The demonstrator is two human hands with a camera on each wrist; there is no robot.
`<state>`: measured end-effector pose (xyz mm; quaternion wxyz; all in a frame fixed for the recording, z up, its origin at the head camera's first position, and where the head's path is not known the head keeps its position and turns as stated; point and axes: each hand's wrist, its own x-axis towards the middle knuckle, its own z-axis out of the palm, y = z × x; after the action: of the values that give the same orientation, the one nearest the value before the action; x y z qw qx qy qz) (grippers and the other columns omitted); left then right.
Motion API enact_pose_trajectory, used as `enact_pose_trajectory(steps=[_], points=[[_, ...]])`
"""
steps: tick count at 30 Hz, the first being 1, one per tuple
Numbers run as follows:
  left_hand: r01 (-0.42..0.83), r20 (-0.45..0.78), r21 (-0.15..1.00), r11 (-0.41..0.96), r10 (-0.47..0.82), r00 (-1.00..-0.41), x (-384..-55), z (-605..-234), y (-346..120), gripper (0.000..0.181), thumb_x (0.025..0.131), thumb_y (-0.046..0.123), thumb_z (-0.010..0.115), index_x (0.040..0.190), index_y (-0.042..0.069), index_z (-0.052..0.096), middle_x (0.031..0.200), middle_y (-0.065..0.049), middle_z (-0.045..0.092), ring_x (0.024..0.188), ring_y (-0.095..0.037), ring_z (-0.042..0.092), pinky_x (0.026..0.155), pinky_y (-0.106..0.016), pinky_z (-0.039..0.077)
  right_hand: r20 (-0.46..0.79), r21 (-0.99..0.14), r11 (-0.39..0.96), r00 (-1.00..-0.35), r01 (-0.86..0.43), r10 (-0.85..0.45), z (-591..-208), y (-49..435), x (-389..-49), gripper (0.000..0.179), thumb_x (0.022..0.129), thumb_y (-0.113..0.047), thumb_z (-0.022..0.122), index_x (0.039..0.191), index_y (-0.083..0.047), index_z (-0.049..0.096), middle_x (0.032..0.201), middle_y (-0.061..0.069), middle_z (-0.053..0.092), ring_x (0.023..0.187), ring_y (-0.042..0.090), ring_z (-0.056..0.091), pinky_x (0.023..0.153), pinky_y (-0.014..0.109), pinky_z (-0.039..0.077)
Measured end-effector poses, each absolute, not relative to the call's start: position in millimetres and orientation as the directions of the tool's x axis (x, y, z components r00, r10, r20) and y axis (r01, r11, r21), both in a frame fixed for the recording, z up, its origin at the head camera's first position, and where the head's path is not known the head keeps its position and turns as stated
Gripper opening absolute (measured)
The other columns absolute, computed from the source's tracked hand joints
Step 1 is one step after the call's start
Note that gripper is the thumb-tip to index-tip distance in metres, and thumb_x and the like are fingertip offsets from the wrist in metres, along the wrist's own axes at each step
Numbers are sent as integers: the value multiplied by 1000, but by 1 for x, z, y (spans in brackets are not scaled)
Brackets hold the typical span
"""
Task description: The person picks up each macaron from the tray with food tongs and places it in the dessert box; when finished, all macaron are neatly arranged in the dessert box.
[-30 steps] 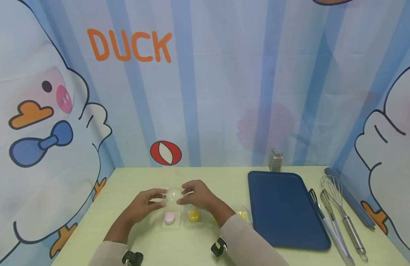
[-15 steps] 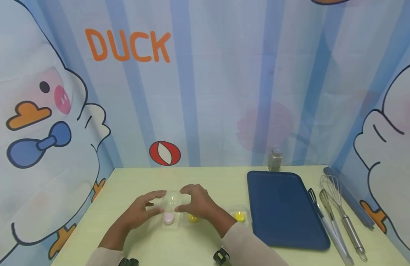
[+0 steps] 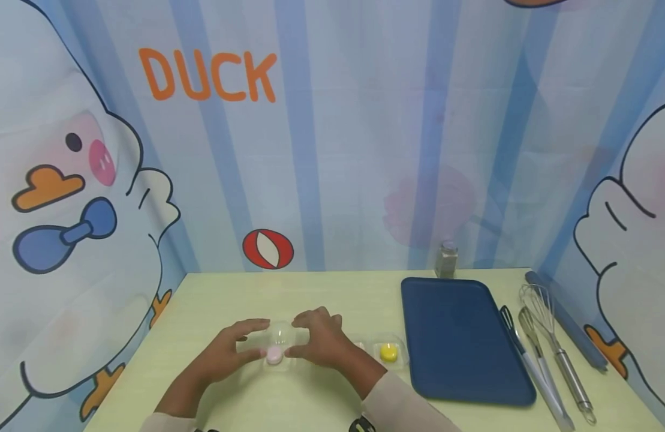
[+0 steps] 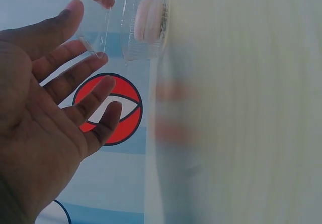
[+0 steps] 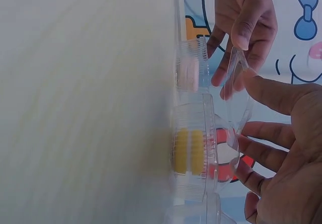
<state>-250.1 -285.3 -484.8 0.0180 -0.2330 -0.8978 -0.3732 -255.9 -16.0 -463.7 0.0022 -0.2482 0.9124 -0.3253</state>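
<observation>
A clear plastic domed lid [image 3: 280, 333] is held between both hands, just above and behind a pink macaron [image 3: 274, 355] in a clear plastic base [image 5: 202, 58] on the table. My left hand [image 3: 224, 354] pinches the lid's left edge between thumb and foremost fingers; its other fingers are spread in the left wrist view. At the opposite edge, my right hand [image 3: 324, 345] grips the lid between thumb and fingers. A yellow macaron [image 5: 188, 151] in a lidded clear container sits beside the pink one, close to the right hand, which hides it in the head view.
Farther right, another yellow macaron [image 3: 388, 353] sits in a clear container beside a dark blue tray [image 3: 467, 342]. A whisk [image 3: 566, 372], other long-handled utensils [image 3: 542, 366] and a blue-grey rod [image 3: 569, 324] lie right of it. A small jar [image 3: 447, 260] stands at the back.
Both hands have brought the lid down and nearer, from behind the pink macaron to close over it. The right hand now covers the neighbouring yellow macaron in the head view.
</observation>
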Motion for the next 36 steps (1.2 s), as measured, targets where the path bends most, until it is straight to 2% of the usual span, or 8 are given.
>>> enact_pose_trajectory(steps=[7,17,27,36], points=[[412,177,669,619,406,-897,-243,-482,-284,54,98,27,83,145,6,69,152,-17,67,145,-51,56,110,-70,53,160,-598,657,-872,-459,-463,-469,-14,-254,59,89,-38,92,138,-9,76,144,6,72,132,28,56,96,45,35],[424,173,662,618,425,-889,-241,-487,-288,52,96,23,84,142,5,70,150,-19,68,142,-53,57,108,-72,53,163,-533,698,-867,-479,-471,-477,-19,-251,59,85,-42,94,133,-12,79,139,0,74,125,21,57,95,43,32],[376,106,685,624,425,-899,-242,-490,-289,54,97,24,84,145,8,69,153,-20,66,147,-53,54,113,-73,50,179,-482,736,-876,-475,-448,-484,-24,-249,58,83,-48,95,130,-17,80,136,-4,76,121,18,57,95,46,32],[403,121,680,613,448,-886,-244,-493,-292,54,95,21,85,144,6,69,153,-22,66,146,-55,54,112,-74,49,198,-465,747,-878,-475,-435,-487,-25,-249,60,78,-48,98,127,-18,81,123,-4,78,111,15,57,93,45,32]])
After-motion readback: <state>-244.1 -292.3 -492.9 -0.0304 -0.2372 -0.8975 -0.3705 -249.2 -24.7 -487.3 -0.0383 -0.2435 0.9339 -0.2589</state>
